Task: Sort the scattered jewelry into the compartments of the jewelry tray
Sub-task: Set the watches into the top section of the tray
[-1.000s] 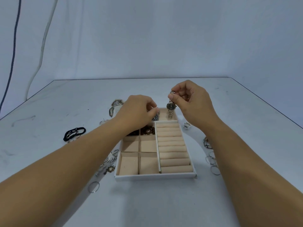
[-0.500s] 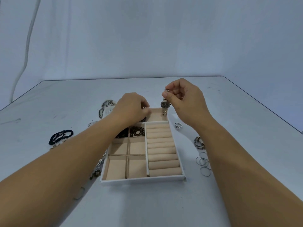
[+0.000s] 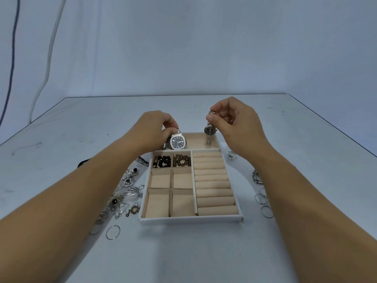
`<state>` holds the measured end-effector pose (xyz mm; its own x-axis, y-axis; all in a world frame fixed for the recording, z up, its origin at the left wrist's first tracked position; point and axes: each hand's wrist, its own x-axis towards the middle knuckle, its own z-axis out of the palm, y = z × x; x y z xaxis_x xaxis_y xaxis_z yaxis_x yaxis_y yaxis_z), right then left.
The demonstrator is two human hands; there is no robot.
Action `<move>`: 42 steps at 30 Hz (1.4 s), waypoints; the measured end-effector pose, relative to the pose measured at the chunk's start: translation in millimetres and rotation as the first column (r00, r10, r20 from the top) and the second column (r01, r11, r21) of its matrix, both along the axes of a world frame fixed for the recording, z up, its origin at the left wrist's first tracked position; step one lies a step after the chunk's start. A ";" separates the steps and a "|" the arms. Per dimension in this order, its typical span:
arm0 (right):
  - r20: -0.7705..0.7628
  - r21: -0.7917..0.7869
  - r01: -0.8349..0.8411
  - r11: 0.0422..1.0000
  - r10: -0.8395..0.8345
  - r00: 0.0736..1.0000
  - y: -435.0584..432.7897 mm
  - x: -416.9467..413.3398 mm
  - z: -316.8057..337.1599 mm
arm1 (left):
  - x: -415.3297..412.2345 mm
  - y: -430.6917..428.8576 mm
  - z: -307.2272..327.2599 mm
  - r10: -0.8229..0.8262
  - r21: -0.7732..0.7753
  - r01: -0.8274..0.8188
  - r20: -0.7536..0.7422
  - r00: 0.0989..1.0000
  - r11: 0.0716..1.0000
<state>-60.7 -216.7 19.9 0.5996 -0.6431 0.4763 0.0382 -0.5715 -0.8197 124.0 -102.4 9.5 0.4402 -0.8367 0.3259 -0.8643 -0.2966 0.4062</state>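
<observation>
A white jewelry tray (image 3: 191, 219) with beige compartments sits mid-table. My left hand (image 3: 155, 129) pinches the strap of a large silver watch (image 3: 177, 141) with a dark square face, at the left end of the tray's long back compartment. My right hand (image 3: 234, 125) pinches the band of a small silver watch (image 3: 209, 133), which hangs upright over the right end of that compartment. Black beads (image 3: 162, 161) and brown beads (image 3: 182, 160) fill the two back square cells. The ring rolls (image 3: 214, 184) on the right hold nothing.
Silver brooches, pendants and earrings (image 3: 126, 193) lie scattered left of the tray, with a thin ring (image 3: 113, 232) near the front. Several thin rings (image 3: 263, 201), a chain bracelet (image 3: 256, 177) and a chunky ring (image 3: 231, 154) lie to the right.
My left hand has lifted and drawn left, so the large watch's face now shows. The right hand still dangles the small watch over the back compartment.
</observation>
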 end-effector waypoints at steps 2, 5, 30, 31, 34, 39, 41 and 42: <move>-0.007 -0.003 -0.002 1.000 0.002 1.000 0.7 0.6 -0.7 | 4.8 0.6 -4.4 0.006 -0.007 -0.006 -0.010 1.000 1.000; -0.007 -0.002 -0.003 1.000 0.003 1.000 0.4 0.3 -0.4 | 7.3 1.8 -8.4 0.023 -0.011 -0.023 -0.005 1.000 1.000; -0.165 0.033 0.039 0.999 -0.033 0.986 -3.1 19.9 -2.6 | -44.5 100.3 -32.2 -0.109 0.156 0.122 -0.092 0.990 0.980; -0.195 0.034 0.052 0.998 -0.044 0.980 -4.5 21.8 -3.8 | -44.8 100.5 -32.1 -0.106 0.157 0.120 -0.094 0.990 0.980; -0.288 0.050 0.088 0.995 -0.070 0.955 -10.4 27.6 -10.8 | -45.6 100.4 -32.0 -0.104 0.167 0.118 -0.093 0.990 0.979; -0.345 0.005 0.138 0.990 -0.128 0.930 -16.7 32.7 -17.1 | -46.5 100.6 -30.7 -0.096 0.177 0.113 -0.105 0.990 0.978; -0.365 -0.054 0.128 0.990 -0.139 0.921 -17.3 33.0 -19.1 | -47.4 100.9 -30.0 -0.092 0.184 0.109 -0.102 0.991 0.977; -0.373 -0.069 0.116 0.991 -0.133 0.918 -17.4 33.5 -20.4 | -47.8 100.8 -29.4 -0.087 0.185 0.106 -0.106 0.991 0.977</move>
